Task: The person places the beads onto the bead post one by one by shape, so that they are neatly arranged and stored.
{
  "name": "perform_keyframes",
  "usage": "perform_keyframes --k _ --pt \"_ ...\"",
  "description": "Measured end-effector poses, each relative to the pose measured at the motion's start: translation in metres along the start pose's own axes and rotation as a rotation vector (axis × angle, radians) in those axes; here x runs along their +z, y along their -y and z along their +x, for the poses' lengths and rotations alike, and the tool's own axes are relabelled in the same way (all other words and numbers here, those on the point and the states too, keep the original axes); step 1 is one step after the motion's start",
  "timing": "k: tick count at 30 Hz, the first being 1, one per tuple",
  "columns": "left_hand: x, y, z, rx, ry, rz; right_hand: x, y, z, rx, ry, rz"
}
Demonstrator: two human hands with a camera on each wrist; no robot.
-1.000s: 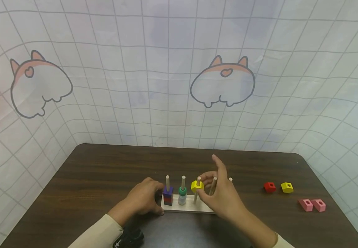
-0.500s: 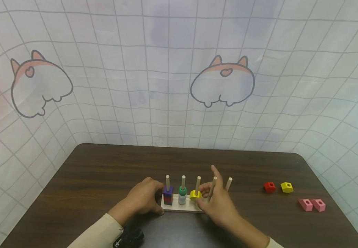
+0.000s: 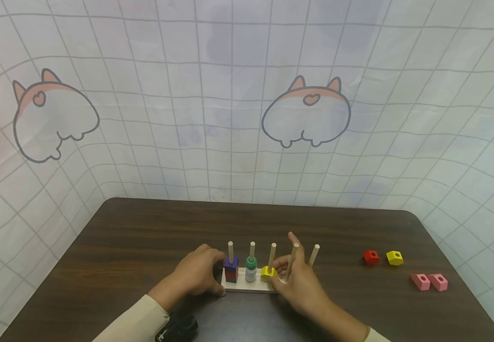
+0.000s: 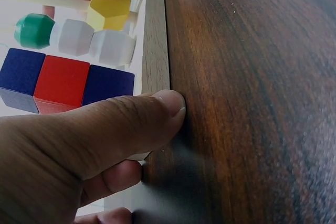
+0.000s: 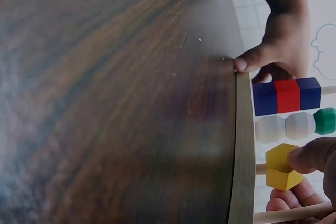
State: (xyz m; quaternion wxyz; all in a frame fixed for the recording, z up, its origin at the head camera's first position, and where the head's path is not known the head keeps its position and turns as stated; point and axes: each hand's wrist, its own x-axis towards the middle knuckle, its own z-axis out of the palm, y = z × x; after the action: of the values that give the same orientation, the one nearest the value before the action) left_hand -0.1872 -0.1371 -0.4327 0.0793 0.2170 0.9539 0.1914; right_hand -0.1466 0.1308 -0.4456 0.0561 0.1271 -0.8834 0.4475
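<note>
A pale wooden peg board [image 3: 247, 286] with several upright pegs lies on the dark table. My left hand [image 3: 200, 273] grips its left end, thumb [image 4: 163, 111] on the front edge. My right hand [image 3: 300, 282] pinches a yellow faceted block [image 5: 282, 167] threaded on the third peg. A short stretch of bare peg shows between block and board in the right wrist view. Beside my left hand, the first peg bears a blue, red and blue stack [image 4: 63, 80]. The second peg carries two white beads [image 4: 76, 38] under a green bead [image 4: 34, 31]. Two right-hand pegs bear no blocks.
On the table's right side lie a red block [image 3: 371, 257], a yellow block [image 3: 394, 258] and two pink blocks [image 3: 421, 281], apart from the board. A dark device [image 3: 177, 327] is on the left wrist. A white gridded curtain [image 3: 230, 118] hangs behind the table [image 3: 144, 223].
My right hand has come down with the yellow block, from near the top of the third peg to low on it. The left hand has stayed at the board's end.
</note>
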Motion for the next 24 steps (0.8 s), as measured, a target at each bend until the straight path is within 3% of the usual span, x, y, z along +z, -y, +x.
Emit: perform_keyframes --k 12,24 --pt "-0.001 -0.001 0.002 -0.009 0.003 0.006 -0.008 -0.003 -0.007 -0.025 0.064 -0.029" --pt "0.001 0.001 0.003 -0.009 -0.006 0.015 -0.044 -0.013 -0.027 -0.065 0.338 -0.214"
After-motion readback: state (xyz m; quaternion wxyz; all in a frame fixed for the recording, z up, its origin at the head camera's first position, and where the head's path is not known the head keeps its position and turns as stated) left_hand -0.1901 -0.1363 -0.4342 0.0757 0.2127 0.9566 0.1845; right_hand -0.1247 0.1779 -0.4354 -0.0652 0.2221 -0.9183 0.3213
